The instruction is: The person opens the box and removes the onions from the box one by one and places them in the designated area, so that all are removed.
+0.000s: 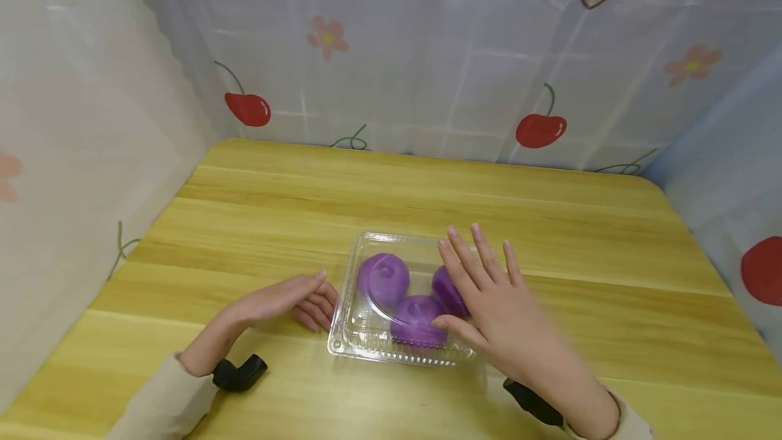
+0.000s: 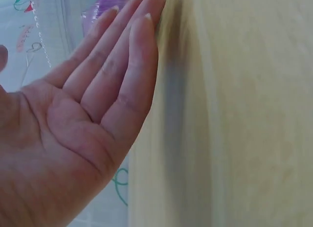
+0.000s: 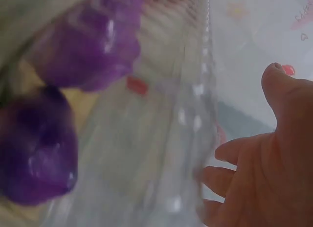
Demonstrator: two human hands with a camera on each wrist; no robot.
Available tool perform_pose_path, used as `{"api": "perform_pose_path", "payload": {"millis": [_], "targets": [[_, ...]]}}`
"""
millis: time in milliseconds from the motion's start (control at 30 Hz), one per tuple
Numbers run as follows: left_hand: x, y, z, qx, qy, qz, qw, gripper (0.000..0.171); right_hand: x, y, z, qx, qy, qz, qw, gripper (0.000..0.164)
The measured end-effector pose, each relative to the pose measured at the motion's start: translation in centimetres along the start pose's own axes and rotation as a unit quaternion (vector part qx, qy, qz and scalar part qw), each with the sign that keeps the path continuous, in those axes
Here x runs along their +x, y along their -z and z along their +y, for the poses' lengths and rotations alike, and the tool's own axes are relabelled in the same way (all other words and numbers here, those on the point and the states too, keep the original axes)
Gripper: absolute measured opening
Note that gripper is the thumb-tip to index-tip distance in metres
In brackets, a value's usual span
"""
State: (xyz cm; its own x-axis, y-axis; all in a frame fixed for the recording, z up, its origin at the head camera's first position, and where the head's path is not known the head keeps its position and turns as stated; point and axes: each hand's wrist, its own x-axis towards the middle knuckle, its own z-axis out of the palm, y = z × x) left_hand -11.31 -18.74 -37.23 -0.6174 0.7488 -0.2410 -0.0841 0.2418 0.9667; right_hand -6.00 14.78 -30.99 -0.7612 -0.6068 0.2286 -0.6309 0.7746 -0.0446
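A clear plastic box [image 1: 400, 357] with a ribbed rim sits on the table, its lid down. Through the plastic show three round purple things, one at the left [image 1: 383, 280], one at the front [image 1: 418, 321] and one at the right [image 1: 449, 290], partly hidden by my right hand. My left hand [image 1: 277, 303] is at the box's left side, fingers together and gently bent, fingertips right by the wall. Over the box's right part my right hand [image 1: 497, 311] is held with fingers spread and straight. In the right wrist view, its fingertips overlap the box's edge.
A yellow wood-grain table [image 1: 256, 209] lies under everything. Behind it hangs a pale curtain [image 1: 415, 60] printed with cherries, flowers and hearts, and similar cloth closes both sides. Black straps sit at the left wrist [image 1: 239, 373] and the right wrist [image 1: 533, 402].
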Motion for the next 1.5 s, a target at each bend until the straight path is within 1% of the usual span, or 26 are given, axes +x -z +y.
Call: {"api": "perform_pose_path", "payload": {"millis": [67,167,333,433,500,600,667,767,867,1000,1333,1500], "targets": [[0.1,0.0,-0.2,-0.012,0.004,-0.019,0.9997,0.068,0.4,-0.6,-0.7,0.012,0.014,0.000,1.000,0.088],[0.2,0.1,-0.4,-0.028,0.006,-0.039,0.9988,0.068,1.1,-1.4,-1.7,0.033,0.029,-0.004,0.999,0.089],[0.2,0.4,-0.9,-0.057,-0.004,-0.063,0.9964,0.071,1.7,-2.5,-3.2,0.064,0.043,-0.003,0.997,0.086],[0.1,0.6,-1.1,-0.067,-0.014,-0.079,0.9945,0.073,2.0,-3.1,-3.8,0.071,0.055,0.002,0.996,0.085],[0.0,0.8,-1.3,-0.068,-0.027,-0.093,0.9930,0.071,2.2,-3.5,-4.3,0.070,0.064,0.012,0.995,0.085],[0.1,1.0,-1.7,-0.069,-0.055,-0.128,0.9878,0.062,2.6,-4.1,-5.0,0.053,0.076,0.033,0.995,0.082],[0.2,1.1,-1.9,-0.075,-0.072,-0.156,0.9823,0.054,2.9,-4.4,-5.5,0.039,0.080,0.042,0.995,0.082],[0.4,1.2,-2.4,-0.083,-0.087,-0.190,0.9744,0.046,3.2,-4.8,-6.3,0.033,0.079,0.043,0.995,0.081],[0.6,1.2,-2.7,-0.087,-0.102,-0.211,0.9684,0.038,3.4,-5.0,-7.0,0.036,0.078,0.039,0.996,0.078],[0.8,1.1,-2.9,-0.086,-0.118,-0.225,0.9635,0.031,3.5,-5.1,-7.7,0.031,0.079,0.043,0.995,0.075],[1.1,0.8,-3.2,-0.071,-0.134,-0.224,0.9627,0.024,3.9,-5.7,-8.9,0.009,0.071,0.055,0.996,0.077],[1.2,0.6,-3.2,-0.071,-0.141,-0.223,0.9620,0.024,3.9,-6.0,-9.2,0.002,0.072,0.076,0.995,0.078]]}}
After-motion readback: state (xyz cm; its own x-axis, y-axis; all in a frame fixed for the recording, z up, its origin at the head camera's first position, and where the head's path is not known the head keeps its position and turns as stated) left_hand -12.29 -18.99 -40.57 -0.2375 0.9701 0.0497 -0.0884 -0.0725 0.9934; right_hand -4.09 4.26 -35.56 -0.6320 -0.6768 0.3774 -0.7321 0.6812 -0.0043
